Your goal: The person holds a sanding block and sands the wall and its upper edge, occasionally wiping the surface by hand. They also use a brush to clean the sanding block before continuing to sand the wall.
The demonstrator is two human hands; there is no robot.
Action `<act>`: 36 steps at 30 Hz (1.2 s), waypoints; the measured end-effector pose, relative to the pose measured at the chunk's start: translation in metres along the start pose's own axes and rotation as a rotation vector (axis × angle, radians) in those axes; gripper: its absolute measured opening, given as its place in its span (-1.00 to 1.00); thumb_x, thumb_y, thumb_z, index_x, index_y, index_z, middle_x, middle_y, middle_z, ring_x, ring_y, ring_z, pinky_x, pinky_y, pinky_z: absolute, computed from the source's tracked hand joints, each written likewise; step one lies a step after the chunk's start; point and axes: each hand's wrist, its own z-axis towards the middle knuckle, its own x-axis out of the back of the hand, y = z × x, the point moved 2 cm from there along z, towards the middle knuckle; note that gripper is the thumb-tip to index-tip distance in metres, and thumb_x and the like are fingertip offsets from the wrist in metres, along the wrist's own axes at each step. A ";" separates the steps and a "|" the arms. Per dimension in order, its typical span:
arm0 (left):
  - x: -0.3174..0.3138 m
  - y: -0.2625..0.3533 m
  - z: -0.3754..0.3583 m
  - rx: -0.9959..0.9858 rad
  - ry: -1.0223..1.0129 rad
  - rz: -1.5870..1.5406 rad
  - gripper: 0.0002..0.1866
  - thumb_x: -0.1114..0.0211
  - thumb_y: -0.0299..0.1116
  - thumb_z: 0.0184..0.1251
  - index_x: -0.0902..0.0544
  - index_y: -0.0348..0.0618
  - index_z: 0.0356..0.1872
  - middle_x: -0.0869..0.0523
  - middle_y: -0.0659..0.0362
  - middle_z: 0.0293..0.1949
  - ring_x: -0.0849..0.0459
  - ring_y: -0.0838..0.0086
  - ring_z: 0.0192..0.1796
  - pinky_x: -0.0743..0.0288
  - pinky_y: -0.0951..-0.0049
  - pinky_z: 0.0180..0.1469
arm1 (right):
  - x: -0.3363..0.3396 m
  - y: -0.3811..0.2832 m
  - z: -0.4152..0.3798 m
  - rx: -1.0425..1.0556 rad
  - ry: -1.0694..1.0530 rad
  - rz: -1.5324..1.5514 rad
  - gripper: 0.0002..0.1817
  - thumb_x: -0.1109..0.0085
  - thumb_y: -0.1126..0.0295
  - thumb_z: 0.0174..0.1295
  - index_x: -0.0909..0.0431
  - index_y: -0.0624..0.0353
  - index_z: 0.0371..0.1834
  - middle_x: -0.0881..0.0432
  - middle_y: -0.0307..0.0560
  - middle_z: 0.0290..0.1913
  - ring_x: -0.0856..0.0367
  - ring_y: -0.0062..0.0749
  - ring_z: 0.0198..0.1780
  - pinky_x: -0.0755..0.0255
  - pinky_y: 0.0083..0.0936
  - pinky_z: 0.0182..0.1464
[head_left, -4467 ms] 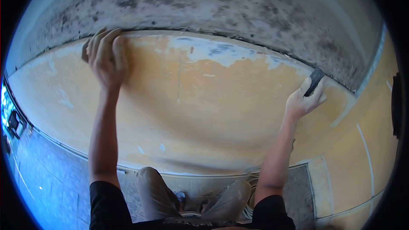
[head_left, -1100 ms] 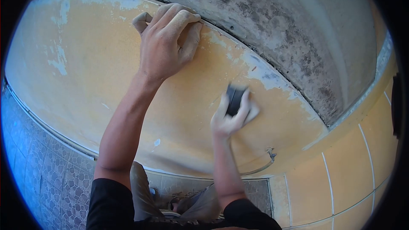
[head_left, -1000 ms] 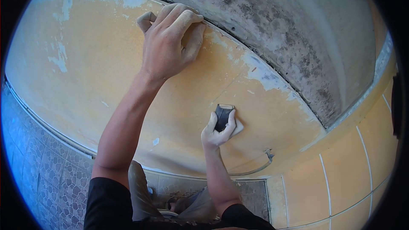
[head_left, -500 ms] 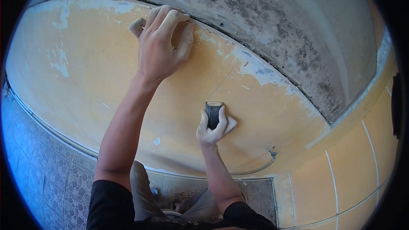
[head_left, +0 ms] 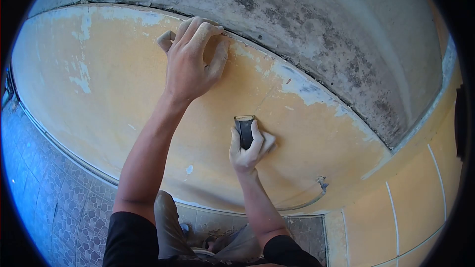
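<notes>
A black sanding block [head_left: 245, 133] lies against the yellow painted wall [head_left: 143, 99]. My right hand [head_left: 246, 155], dusted white, is wrapped round it, with the thumb on its left side and fingers on its right. Its underside is hidden. Higher up, my left hand [head_left: 193, 59] braces on the wall's top edge with bent, spread fingers. The fingertips touch the edge and hold no tool. White bare patches [head_left: 307, 88] show along that edge, right of my left hand.
Beyond the edge runs a stained grey concrete surface [head_left: 316, 39]. A short bent pipe or cable [head_left: 316, 195] sticks out of the wall at lower right. Yellow panels with white lines [head_left: 410, 217] stand at the right. Patterned floor tiles [head_left: 74, 207] lie at lower left.
My right hand and the sanding block have slid slightly up and left across the wall. My left hand keeps its place on the edge. The whole view has shifted a little.
</notes>
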 end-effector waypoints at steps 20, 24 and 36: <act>-0.002 0.006 0.003 -0.025 0.015 0.042 -0.83 -0.46 -0.44 0.32 -0.68 -0.13 -0.11 -0.72 0.18 -0.13 -0.64 0.17 0.05 -0.43 0.22 0.14 | 0.028 0.059 0.125 -0.206 0.147 0.023 -0.41 -0.48 0.40 0.37 -0.55 0.39 0.42 -0.54 0.14 0.06 -0.61 -0.21 -0.07 -0.59 -0.30 -0.17; -0.004 0.003 0.002 -0.038 0.022 0.008 -0.82 -0.46 -0.45 0.32 -0.68 -0.15 -0.12 -0.74 0.17 -0.11 -0.65 0.17 0.05 -0.48 0.23 0.12 | 0.021 0.066 0.144 -0.189 0.265 0.032 -0.37 -0.56 0.36 0.28 -0.60 0.28 0.41 -0.53 0.09 -0.05 -0.50 -0.09 -0.10 -0.45 -0.20 -0.14; -0.006 0.005 -0.001 0.002 0.027 0.041 -0.81 -0.46 -0.46 0.32 -0.69 -0.18 -0.08 -0.75 0.12 -0.04 -0.67 0.16 0.08 -0.51 0.21 0.11 | 0.027 0.058 0.142 -0.137 0.143 0.127 -0.38 -0.57 0.39 0.23 -0.65 0.30 0.38 -0.65 0.00 -0.11 -0.52 -0.12 -0.09 -0.39 -0.20 -0.10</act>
